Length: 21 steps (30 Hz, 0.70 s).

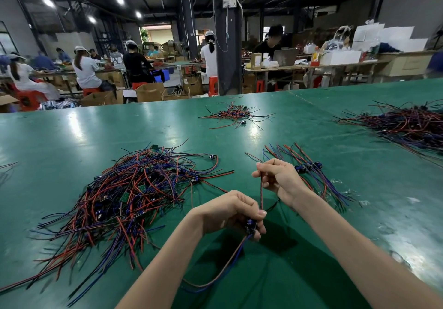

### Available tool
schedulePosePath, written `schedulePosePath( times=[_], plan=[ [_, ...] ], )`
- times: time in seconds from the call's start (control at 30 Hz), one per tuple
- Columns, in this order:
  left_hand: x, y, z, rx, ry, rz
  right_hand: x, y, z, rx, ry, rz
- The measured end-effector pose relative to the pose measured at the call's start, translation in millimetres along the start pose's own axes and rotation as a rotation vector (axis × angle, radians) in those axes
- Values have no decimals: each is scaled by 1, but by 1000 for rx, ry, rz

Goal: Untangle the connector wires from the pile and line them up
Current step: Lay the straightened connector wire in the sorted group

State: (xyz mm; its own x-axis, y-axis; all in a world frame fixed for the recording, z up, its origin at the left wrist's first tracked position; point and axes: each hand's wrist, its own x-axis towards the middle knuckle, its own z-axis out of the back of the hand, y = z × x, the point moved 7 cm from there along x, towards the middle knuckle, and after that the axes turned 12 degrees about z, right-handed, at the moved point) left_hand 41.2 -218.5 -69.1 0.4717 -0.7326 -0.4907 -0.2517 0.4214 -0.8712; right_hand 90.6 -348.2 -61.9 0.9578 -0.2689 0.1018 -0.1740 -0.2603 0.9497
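Both forearms enter from the bottom edge, cut off before the elbow. Left hand (230,213) clenches a connector wire (261,195), with its fingers curled over the small dark-blue component (250,226) on that wire. The fingers hide most of the component, so its shape cannot be made out. Right hand (278,179), farther from the camera, pinches the red-and-black strand of the same wire between thumb and forefinger. The strand runs straight between the two hands, clear of the table. Below the left hand, the wire's blue and red tails (223,272) hang in a loop and pass out of sight behind the left forearm.

A lined-up bundle (311,172) of like wires lies just beyond the right hand, partly covered by that hand and wrist. The tangled pile (134,193) lies to the left of both hands. A small far pile (235,114) sits near the table's far edge. A large right pile (407,124) is cut off by the frame edge.

All rest on a glossy green table (72,129) that shows bright reflections of the ceiling lights. Behind it stands a dark pillar (226,33). Seated workers (86,69) sit at benches among red stools (213,86) and cardboard boxes (148,91), and an open laptop (285,57) stands at right. Distant detail is blurred.
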Motion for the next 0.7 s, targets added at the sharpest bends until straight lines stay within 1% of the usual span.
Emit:
schedulePosePath(
  times=[0.13, 0.2, 0.27, 0.37, 0.43, 0.5, 0.6, 0.7],
  plan=[
    [1, 0, 4, -3, -26, -14, 1, -1, 3, 22, -23, -17],
    [0, -3, 8, -26, -68, -35, 1, -1, 2, 45, -13, -33],
    [-2, -7, 19, -90, -163, -78, 1, -2, -1, 54, 6, -64],
    [-8, -12, 46, -232, -396, -157, -2, -2, -6, 10, 38, -91],
    [-15, -11, 65, -355, -549, -196, -8, -3, -14, -75, 123, -99],
    [-20, -7, 79, -450, -665, -229, -17, -6, -27, -149, 248, -121],
    [-23, -3, 88, -527, -739, -257, -35, -16, -46, -210, 407, -161],
    [-21, -3, 88, -523, -755, -268, -45, -26, -58, -238, 464, -157]
  ],
)
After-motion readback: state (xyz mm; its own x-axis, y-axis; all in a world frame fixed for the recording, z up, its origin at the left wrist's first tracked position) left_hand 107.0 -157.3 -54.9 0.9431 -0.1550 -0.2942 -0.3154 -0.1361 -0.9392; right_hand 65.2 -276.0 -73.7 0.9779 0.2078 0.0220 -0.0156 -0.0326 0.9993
